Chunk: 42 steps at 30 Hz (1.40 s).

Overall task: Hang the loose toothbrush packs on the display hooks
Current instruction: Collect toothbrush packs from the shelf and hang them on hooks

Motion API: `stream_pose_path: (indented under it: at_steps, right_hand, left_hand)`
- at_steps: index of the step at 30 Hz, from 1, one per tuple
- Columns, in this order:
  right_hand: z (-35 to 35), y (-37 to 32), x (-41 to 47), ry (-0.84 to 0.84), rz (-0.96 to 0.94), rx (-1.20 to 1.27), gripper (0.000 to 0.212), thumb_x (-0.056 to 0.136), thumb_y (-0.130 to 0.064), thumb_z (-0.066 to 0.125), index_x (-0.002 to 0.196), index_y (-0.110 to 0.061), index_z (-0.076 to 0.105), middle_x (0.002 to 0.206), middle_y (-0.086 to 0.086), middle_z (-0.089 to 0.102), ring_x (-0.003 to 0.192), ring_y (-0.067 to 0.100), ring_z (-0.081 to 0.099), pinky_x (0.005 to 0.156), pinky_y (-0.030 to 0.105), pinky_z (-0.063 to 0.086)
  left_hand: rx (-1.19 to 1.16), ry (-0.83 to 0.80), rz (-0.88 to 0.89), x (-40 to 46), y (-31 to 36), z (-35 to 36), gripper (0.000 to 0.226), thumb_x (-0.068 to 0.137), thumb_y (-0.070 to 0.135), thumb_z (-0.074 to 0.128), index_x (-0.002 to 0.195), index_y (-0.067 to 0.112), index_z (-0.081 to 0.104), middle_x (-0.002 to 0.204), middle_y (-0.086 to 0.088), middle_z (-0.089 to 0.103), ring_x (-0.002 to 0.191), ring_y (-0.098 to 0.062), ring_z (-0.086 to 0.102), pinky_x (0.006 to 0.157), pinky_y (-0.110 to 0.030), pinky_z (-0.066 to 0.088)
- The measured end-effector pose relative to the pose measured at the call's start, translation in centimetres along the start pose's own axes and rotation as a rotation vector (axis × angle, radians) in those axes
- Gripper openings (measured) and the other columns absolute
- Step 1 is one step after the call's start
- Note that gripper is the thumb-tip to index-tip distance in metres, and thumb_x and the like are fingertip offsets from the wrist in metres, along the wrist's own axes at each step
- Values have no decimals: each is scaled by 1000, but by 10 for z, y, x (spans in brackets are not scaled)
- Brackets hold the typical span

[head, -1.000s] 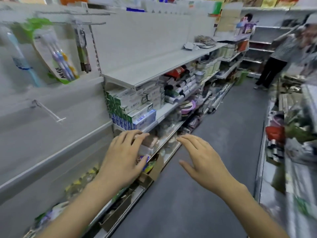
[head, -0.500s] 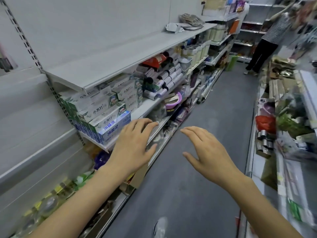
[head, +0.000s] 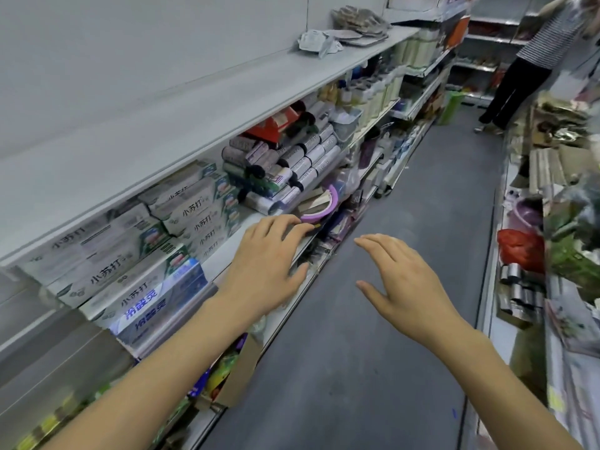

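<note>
Both hands hang in the aisle with nothing in them. The left hand (head: 266,258) spreads its fingers, relaxed, over the front edge of the toothpaste shelf (head: 227,245), just right of the stacked toothpaste boxes (head: 136,254); whether it touches the edge is hard to tell. The right hand (head: 402,280), fingers straight and apart, hovers further right over the grey floor (head: 357,368). No toothbrush packs or display hooks show here. Beyond the boxes lie rolled packs (head: 292,160), labels too blurred to read. A person in a striped top (head: 539,43), cut off by the frame, stands far down the aisle.

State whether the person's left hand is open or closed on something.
Open: the left hand has straight, spread fingers over the shelf edge and holds nothing.
</note>
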State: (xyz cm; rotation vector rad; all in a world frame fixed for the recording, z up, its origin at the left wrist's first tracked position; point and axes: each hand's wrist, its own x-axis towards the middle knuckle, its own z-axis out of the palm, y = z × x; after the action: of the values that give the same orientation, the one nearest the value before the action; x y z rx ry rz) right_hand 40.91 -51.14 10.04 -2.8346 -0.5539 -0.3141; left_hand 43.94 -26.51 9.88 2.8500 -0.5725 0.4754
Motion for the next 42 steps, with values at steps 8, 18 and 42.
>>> stream_pose_path:
  at_steps: [8,18,42]
  right_hand:
    - [9,122,82,-4,-33,24,66,87,-32,73,146,-17,45,143,-2,51,134,19,46,112,29,30]
    - [0,301,204,-41,-145,90,61,92,-33,67,146,-17,44,145,-4,51,135,15,43,111,23,25]
    - [47,496,538,-83,-303,237,56,96,-40,61,145,-22,41,144,-7,47,131,13,45,106,31,42]
  left_hand:
    - [51,5,-37,116,17,57,60,84,46,63,138,25,50,135,4,51,126,-22,47,103,-39,42]
    - [73,-2,-125,280,68,130,53,86,43,62,134,25,52,133,6,52,124,-19,49,104,-36,42]
    - [-134,105,-198,593,-22,237,40,88,34,62,126,24,55,126,6,56,113,-17,54,96,-34,46]
